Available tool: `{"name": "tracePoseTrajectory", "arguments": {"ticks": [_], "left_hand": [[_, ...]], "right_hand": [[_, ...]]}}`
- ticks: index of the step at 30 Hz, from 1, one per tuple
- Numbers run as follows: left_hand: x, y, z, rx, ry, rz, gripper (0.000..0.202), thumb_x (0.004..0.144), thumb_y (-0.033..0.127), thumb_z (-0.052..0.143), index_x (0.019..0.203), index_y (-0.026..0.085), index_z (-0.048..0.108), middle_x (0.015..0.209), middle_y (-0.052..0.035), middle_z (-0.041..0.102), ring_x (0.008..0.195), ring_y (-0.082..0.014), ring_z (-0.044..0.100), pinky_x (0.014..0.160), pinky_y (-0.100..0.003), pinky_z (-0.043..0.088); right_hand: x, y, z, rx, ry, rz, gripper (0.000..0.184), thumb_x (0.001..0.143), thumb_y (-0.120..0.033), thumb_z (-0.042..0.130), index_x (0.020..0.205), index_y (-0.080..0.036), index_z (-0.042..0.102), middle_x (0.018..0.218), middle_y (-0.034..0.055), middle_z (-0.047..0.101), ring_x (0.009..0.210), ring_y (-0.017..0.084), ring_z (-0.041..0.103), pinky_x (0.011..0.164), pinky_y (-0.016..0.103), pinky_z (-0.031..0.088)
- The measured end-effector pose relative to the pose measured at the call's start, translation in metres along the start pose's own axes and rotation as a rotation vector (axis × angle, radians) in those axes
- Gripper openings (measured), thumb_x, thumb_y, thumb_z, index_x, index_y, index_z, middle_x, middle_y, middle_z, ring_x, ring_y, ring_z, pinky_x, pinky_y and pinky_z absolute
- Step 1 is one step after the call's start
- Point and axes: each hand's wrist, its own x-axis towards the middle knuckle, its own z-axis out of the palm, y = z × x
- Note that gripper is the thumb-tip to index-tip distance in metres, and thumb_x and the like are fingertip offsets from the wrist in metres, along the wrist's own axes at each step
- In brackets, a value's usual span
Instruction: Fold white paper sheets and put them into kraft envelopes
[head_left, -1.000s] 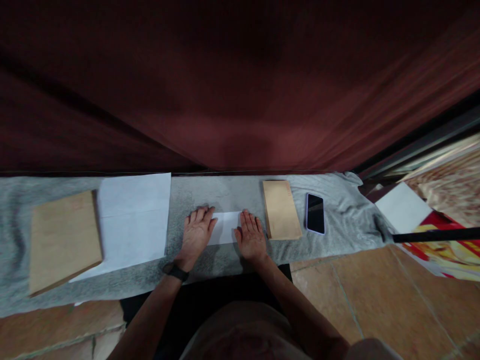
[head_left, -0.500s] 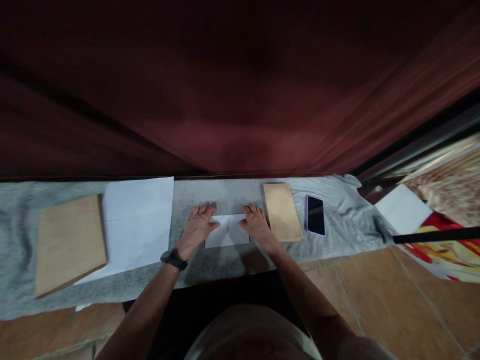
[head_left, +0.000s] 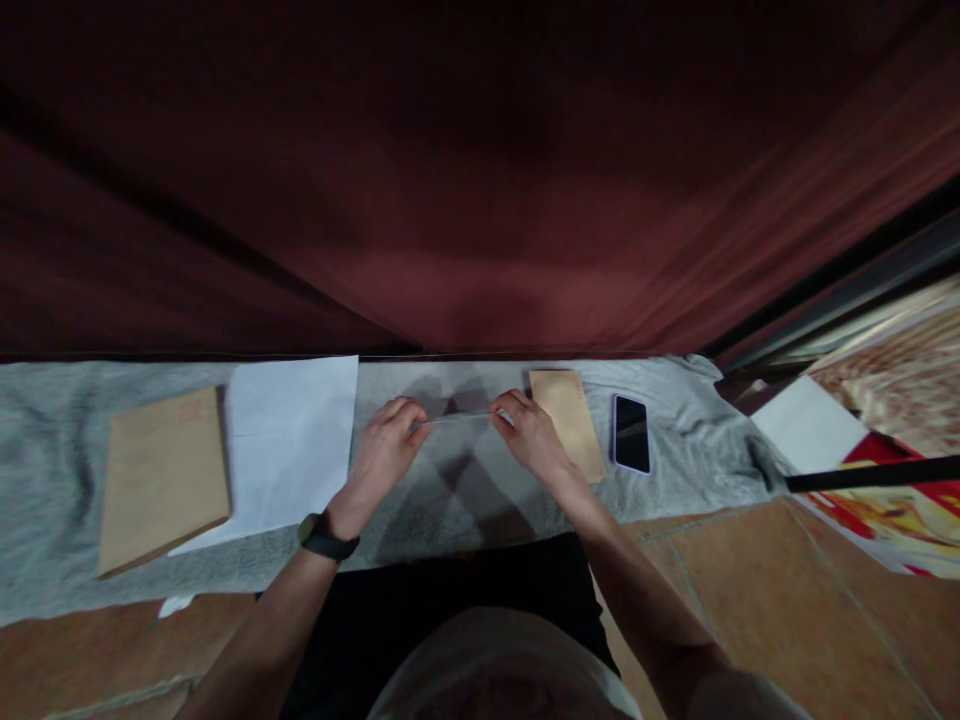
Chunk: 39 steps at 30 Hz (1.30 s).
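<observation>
A folded white paper (head_left: 454, 419) is lifted off the grey cloth (head_left: 465, 490) and seen almost edge-on as a thin strip. My left hand (head_left: 386, 450), with a black watch on its wrist, pinches the paper's left end. My right hand (head_left: 529, 435) pinches its right end. Both hands have their fingers closed on it, and their shadows fall on the cloth below.
A narrow brown envelope (head_left: 571, 420) lies just right of my right hand, a black phone (head_left: 631, 432) beyond it. White sheets (head_left: 289, 440) and a large brown envelope (head_left: 165, 478) lie at left. A dark red curtain (head_left: 480, 180) hangs behind. A black bar (head_left: 870, 472) crosses at right.
My hands pressed flat on the folded paper a second ago. They then gripped its ends and lifted it off the cloth, so it now shows edge-on.
</observation>
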Motion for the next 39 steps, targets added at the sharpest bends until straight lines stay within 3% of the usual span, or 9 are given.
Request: {"name": "tracePoseTrajectory", "arguments": {"ticks": [3,9,12,17,22,26,28,33,39], "left_hand": [[-0.029,0.003,0.000,0.088,0.020,0.083,0.015,0.098,0.028,0.052,0.101,0.023,0.065,0.121,-0.0102,0.069,0.114,-0.0278,0.063,0.103,-0.043,0.050],[-0.095,-0.010,0.047,0.175,-0.136,0.202,0.028,0.096,0.016,0.044,0.103,0.023,0.071,0.130,-0.0102,0.072,0.122,-0.0269,0.064,0.110,-0.044,0.049],[-0.109,-0.010,0.057,0.173,-0.184,0.200,0.032,0.095,0.014,0.043,0.107,0.022,0.071,0.137,-0.0095,0.070,0.127,-0.0248,0.064,0.111,-0.042,0.050],[-0.109,-0.009,0.055,0.124,-0.208,0.162,0.035,0.096,0.015,0.044,0.119,0.023,0.070,0.143,-0.0096,0.067,0.130,-0.0236,0.064,0.112,-0.041,0.052],[-0.111,-0.009,0.056,0.114,-0.196,0.165,0.038,0.093,0.009,0.044,0.118,0.021,0.070,0.144,-0.0100,0.066,0.134,-0.0223,0.062,0.114,-0.038,0.051],[-0.116,0.000,0.054,0.108,-0.210,0.103,0.044,0.085,0.002,0.043,0.114,0.020,0.071,0.148,-0.0093,0.063,0.141,-0.0233,0.056,0.121,-0.041,0.045],[-0.115,0.008,0.055,0.067,-0.198,0.068,0.051,0.083,0.001,0.042,0.121,0.020,0.069,0.150,-0.0087,0.062,0.144,-0.0218,0.053,0.124,-0.042,0.042],[-0.097,0.031,0.075,0.028,-0.122,0.004,0.055,0.101,0.025,0.039,0.155,0.016,0.046,0.161,-0.0125,0.050,0.152,-0.0226,0.043,0.127,-0.046,0.036],[-0.085,0.041,0.103,0.182,-0.095,-0.045,0.065,0.105,0.044,0.037,0.158,0.006,0.041,0.165,-0.0205,0.039,0.157,-0.0313,0.031,0.129,-0.052,0.026]], "right_hand": [[-0.025,-0.005,0.006,-0.003,0.017,-0.048,0.030,0.108,-0.020,0.043,0.117,-0.025,0.072,0.117,0.0052,0.071,0.113,0.021,0.066,0.104,0.034,0.051],[-0.095,0.001,0.064,-0.003,-0.104,-0.109,0.029,0.095,-0.006,0.053,0.109,-0.022,0.073,0.116,0.0065,0.075,0.112,0.021,0.067,0.118,0.039,0.044],[-0.113,0.006,0.073,0.058,-0.142,-0.068,0.039,0.086,0.001,0.052,0.108,-0.022,0.075,0.127,0.0073,0.073,0.122,0.022,0.065,0.117,0.040,0.046],[-0.097,-0.002,0.073,0.104,-0.097,0.001,0.047,0.090,-0.002,0.049,0.127,-0.023,0.071,0.138,0.0053,0.070,0.128,0.019,0.063,0.112,0.036,0.051],[-0.075,-0.021,0.096,0.053,-0.047,-0.064,0.043,0.105,-0.021,0.049,0.146,-0.018,0.059,0.156,0.0086,0.056,0.144,0.021,0.052,0.123,0.041,0.041],[-0.079,-0.026,0.114,-0.050,-0.018,-0.050,0.052,0.107,-0.030,0.050,0.156,-0.012,0.047,0.163,0.0126,0.045,0.153,0.025,0.041,0.127,0.046,0.033],[-0.082,-0.025,0.117,-0.074,-0.004,-0.048,0.054,0.108,-0.031,0.048,0.158,-0.011,0.044,0.165,0.0127,0.042,0.154,0.024,0.039,0.128,0.045,0.032],[-0.082,-0.025,0.119,-0.093,-0.034,-0.035,0.055,0.108,-0.033,0.045,0.159,-0.012,0.043,0.166,0.0117,0.039,0.156,0.023,0.035,0.130,0.044,0.028],[-0.085,-0.023,0.125,-0.149,0.000,-0.032,0.056,0.107,-0.025,0.042,0.161,-0.012,0.038,0.168,0.0106,0.036,0.158,0.023,0.031,0.130,0.044,0.024]]}}
